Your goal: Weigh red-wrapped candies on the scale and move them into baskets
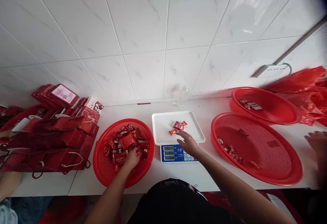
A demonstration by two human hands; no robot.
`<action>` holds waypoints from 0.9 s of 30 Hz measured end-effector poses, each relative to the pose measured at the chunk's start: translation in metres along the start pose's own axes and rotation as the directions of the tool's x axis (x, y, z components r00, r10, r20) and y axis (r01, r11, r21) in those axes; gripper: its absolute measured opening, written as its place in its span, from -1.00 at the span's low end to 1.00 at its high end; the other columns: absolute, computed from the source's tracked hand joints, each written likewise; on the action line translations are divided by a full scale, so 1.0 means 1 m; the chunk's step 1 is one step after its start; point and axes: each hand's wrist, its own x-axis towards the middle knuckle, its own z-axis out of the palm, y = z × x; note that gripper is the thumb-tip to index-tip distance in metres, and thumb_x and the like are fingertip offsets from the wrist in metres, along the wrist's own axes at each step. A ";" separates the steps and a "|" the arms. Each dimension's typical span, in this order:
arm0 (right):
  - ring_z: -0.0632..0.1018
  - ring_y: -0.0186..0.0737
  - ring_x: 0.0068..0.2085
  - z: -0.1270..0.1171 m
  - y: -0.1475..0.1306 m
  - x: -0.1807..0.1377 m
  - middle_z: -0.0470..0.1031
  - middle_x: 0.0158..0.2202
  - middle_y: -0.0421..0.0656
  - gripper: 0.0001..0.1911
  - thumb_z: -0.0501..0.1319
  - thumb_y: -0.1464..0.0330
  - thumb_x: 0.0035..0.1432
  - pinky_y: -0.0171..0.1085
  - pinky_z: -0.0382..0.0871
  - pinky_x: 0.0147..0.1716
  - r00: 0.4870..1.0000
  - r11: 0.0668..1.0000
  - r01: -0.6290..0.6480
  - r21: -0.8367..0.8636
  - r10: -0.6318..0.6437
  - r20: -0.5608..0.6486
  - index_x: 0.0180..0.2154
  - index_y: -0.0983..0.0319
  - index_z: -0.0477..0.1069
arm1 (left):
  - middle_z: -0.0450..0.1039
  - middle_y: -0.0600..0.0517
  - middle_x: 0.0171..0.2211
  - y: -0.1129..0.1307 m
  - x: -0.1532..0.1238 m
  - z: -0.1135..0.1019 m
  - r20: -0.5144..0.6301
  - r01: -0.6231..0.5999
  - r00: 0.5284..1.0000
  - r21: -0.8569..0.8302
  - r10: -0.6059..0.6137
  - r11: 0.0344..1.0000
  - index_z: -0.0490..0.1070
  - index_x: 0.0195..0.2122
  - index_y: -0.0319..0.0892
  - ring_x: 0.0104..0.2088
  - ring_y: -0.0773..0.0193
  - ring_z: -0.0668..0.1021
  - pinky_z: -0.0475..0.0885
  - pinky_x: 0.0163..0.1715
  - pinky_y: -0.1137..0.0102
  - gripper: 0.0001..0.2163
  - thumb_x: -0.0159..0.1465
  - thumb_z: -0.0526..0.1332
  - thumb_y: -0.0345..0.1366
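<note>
My left hand (132,158) reaches into a round red plastic basket (99,169) heaped with red-wrapped candies (127,140). Its fingers are closed, with a small red-wrapped candy (138,152) at their tips. My right hand (188,141) hangs over the near right part of a white scale tray (163,120), fingers stretched out and holding nothing. Just left of those fingertips lies a small orange-red candy (172,132). Beside it on the tray are a few more red and white packets (178,125). The tray tops a digital scale (168,153) with a blue panel.
Red gift bags (56,152) and boxes (63,94) crowd the left side. On the right, a large red basket (265,142) and another behind it (270,105) hold a few packets. Red plastic bags (306,91) lie behind. A co-worker's hand (316,142) shows at the right edge.
</note>
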 end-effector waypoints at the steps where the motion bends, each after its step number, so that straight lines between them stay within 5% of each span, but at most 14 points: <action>1: 0.35 -0.09 0.09 0.001 0.001 -0.005 0.28 0.12 -0.11 -0.62 0.08 0.34 0.10 -0.10 0.29 0.01 1.000 0.999 -0.009 0.034 0.009 0.011 -0.01 0.11 0.36 | 0.45 -0.09 -0.10 0.001 -0.001 0.000 0.002 -0.017 1.000 0.017 0.017 1.000 0.31 -0.05 -0.16 -0.10 0.16 0.48 0.30 -0.14 0.37 -0.70 0.19 0.08 -0.28; 4: 0.45 -0.13 -0.02 0.002 0.003 -0.017 0.25 0.14 -0.10 -0.64 0.10 0.30 0.09 -0.16 0.39 -0.10 0.997 0.993 -0.038 0.115 0.030 0.065 -0.04 0.09 0.38 | 0.32 -0.14 0.05 0.008 -0.003 0.000 0.056 -0.089 0.995 0.153 0.081 0.984 0.15 0.12 -0.13 -0.02 0.09 0.42 0.30 -0.12 0.32 -0.49 0.13 0.16 -0.20; 7: 0.49 -0.17 -0.10 -0.001 -0.001 -0.025 0.23 0.15 -0.08 -0.65 0.10 0.29 0.09 -0.17 0.40 -0.11 0.993 0.985 -0.067 0.158 0.051 0.103 -0.05 0.10 0.38 | 0.23 -0.23 0.10 0.021 0.000 0.000 0.103 -0.054 0.994 0.318 0.022 0.947 0.03 0.19 -0.15 0.00 -0.05 0.40 0.29 -0.12 0.21 -0.36 0.10 0.17 -0.12; 14: 0.51 -0.15 -0.17 -0.002 -0.001 -0.034 0.24 0.14 -0.03 -0.64 0.14 0.27 0.04 -0.14 0.40 -0.13 0.989 0.968 -0.105 0.230 0.077 0.128 -0.08 0.14 0.40 | 0.22 -0.25 0.05 0.033 0.009 0.002 0.054 0.032 0.997 0.384 -0.057 0.923 0.19 0.08 -0.11 -0.05 -0.12 0.41 0.32 -0.21 0.12 -0.51 0.11 0.16 -0.17; 21: 0.52 -0.18 -0.21 -0.005 0.010 -0.043 0.32 0.08 -0.05 -0.66 0.14 0.26 0.03 -0.17 0.39 -0.16 0.981 0.959 -0.139 0.247 0.098 0.170 -0.11 0.14 0.40 | 0.29 -0.16 -0.02 0.014 0.008 -0.006 -0.039 0.083 0.996 0.018 -0.082 0.996 0.38 -0.20 -0.15 -0.02 -0.04 0.38 0.26 -0.09 0.17 -0.72 0.01 0.23 -0.38; 27: 0.51 -0.13 -0.18 -0.011 0.013 -0.049 0.50 -0.17 -0.11 -0.63 0.13 0.22 0.05 -0.19 0.38 -0.22 0.964 0.943 -0.206 0.262 0.149 0.221 -0.07 0.13 0.36 | 0.45 0.00 -0.39 -0.005 0.001 -0.030 0.059 0.117 0.993 -0.311 -0.103 0.943 0.34 -0.30 -0.21 -0.34 0.24 0.52 0.39 -0.37 0.40 -0.84 0.18 0.10 -0.24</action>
